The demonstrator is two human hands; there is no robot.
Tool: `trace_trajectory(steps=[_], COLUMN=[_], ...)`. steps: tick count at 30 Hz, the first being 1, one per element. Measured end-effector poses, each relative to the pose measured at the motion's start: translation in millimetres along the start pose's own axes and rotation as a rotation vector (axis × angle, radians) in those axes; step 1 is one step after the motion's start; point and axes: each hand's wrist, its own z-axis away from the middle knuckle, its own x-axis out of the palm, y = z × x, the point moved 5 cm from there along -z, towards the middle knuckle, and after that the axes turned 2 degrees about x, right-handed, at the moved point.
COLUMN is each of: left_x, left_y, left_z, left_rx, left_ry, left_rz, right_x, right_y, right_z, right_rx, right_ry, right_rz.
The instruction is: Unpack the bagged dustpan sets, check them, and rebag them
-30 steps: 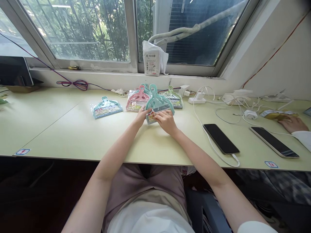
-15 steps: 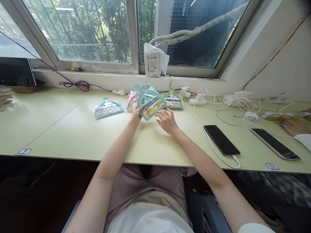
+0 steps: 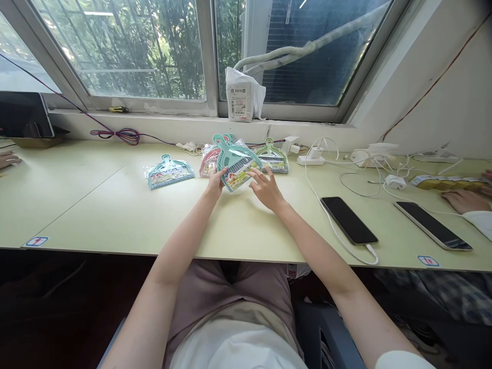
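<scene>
A teal dustpan-and-brush set [image 3: 238, 165] in clear wrapping is tilted above the table, its handle pointing up and left. My left hand [image 3: 216, 182] is closed on its lower left edge. At its lower right edge is my right hand [image 3: 267, 188], fingers apart and stretched toward the printed label; whether they touch it I cannot tell. Behind the held set lies a pink wrapped set [image 3: 207, 159], partly hidden. A green wrapped set [image 3: 273, 158] lies behind to the right, and a blue-teal one [image 3: 169, 172] to the left.
Two phones [image 3: 349, 220] [image 3: 432, 225] lie on the right of the table [image 3: 115, 215], one with a white cable plugged in. Chargers and power strips [image 3: 311, 156] line the back. A white package [image 3: 242, 100] stands on the sill. Other people's hands [image 3: 467, 200] show at both sides.
My right hand has shifted slightly at the package's right edge, its fingers spreading a little more. The left hand keeps its hold on the teal set. The whole view has drifted slightly.
</scene>
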Motion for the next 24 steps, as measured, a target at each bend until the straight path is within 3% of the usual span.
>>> trace_trajectory(steps=[6,15,20,24], left_x=[4.5,2.8,3.5,4.3], left_y=[0.4,1.6,3.1,4.3], left_z=[3.6,2.1,1.7,2.9], left_rx=[0.012,0.003,0.009,0.014], left_ry=[-0.038,-0.001,-0.014,-0.019], left_rz=[-0.015,0.031,0.049,0.046], right_x=[5.3,-4.6,6.5,20.5], right_y=[3.4,8.0,27.5,48.7], right_z=[1.0,-0.6,4.3,10.3], right_rx=[0.046,0.198,0.465,0.695], right_ry=[-0.022,0.032,0.033,0.138], right_rz=[-0.085,-0.223,-0.341,-0.684])
